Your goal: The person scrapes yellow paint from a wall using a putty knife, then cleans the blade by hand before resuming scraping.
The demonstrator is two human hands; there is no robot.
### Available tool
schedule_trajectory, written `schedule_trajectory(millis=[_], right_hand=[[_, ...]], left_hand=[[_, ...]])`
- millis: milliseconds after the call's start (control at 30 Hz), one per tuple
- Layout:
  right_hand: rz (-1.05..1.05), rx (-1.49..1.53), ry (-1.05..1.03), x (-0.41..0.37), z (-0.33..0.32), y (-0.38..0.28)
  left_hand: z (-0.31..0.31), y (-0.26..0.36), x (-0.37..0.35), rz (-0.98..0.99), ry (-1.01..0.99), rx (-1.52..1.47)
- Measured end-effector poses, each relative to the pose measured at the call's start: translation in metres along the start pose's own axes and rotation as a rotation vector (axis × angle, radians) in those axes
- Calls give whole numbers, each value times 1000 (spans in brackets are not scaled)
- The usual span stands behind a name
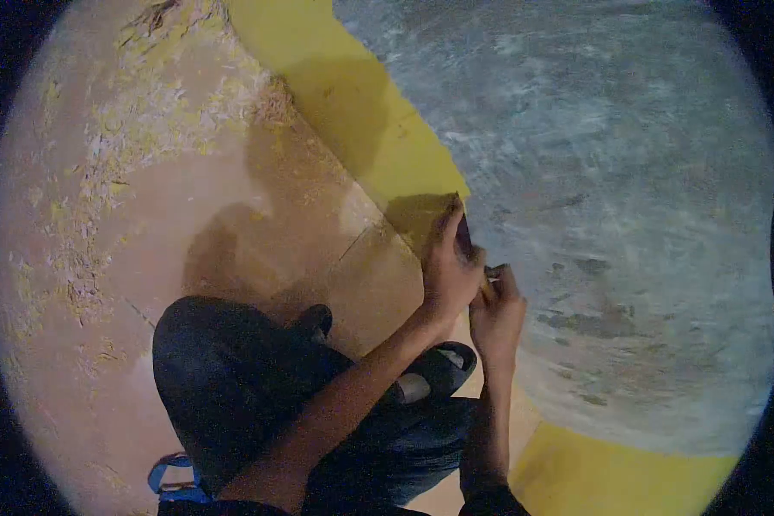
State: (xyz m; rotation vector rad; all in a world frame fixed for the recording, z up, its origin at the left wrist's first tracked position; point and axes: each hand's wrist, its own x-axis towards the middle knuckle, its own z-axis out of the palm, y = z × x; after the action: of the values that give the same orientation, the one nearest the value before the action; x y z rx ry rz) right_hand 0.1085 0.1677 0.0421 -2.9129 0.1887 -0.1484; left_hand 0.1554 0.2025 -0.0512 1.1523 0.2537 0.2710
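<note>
Both hands are on a scraper [464,234] with a dark flat blade, held against the border between a yellow painted strip [421,150] and a mottled grey surface [628,172]. My left hand [451,273] presses on the blade with its fingers pointing forward. Just behind it, my right hand [497,316] is wrapped round the light-coloured handle [488,288]. The blade's front edge is partly hidden by the left fingers. A ragged line runs where yellow meets grey.
Yellow and pale flakes [86,232] are scattered over the beige floor [181,198] at left. My bent knees [224,361] and a dark sandal [447,370] are close below my hands. A blue-edged object [181,482] lies at lower left. More yellow surface [619,473] shows at lower right.
</note>
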Motion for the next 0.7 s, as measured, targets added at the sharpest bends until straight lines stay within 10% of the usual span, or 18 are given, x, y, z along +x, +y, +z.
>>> schedule_trajectory(millis=[400, 567, 633, 700], right_hand=[[450, 1384, 4, -109, 82, 140], [334, 1264, 91, -134, 138, 167], [366, 1316, 122, -140, 129, 154], [380, 1375, 143, -147, 111, 139]], left_hand=[[13, -64, -95, 169, -320, 417], [17, -166, -124, -213, -234, 785], [-5, -142, -111, -627, -746, 167], [-12, -119, -116, -554, -799, 159]])
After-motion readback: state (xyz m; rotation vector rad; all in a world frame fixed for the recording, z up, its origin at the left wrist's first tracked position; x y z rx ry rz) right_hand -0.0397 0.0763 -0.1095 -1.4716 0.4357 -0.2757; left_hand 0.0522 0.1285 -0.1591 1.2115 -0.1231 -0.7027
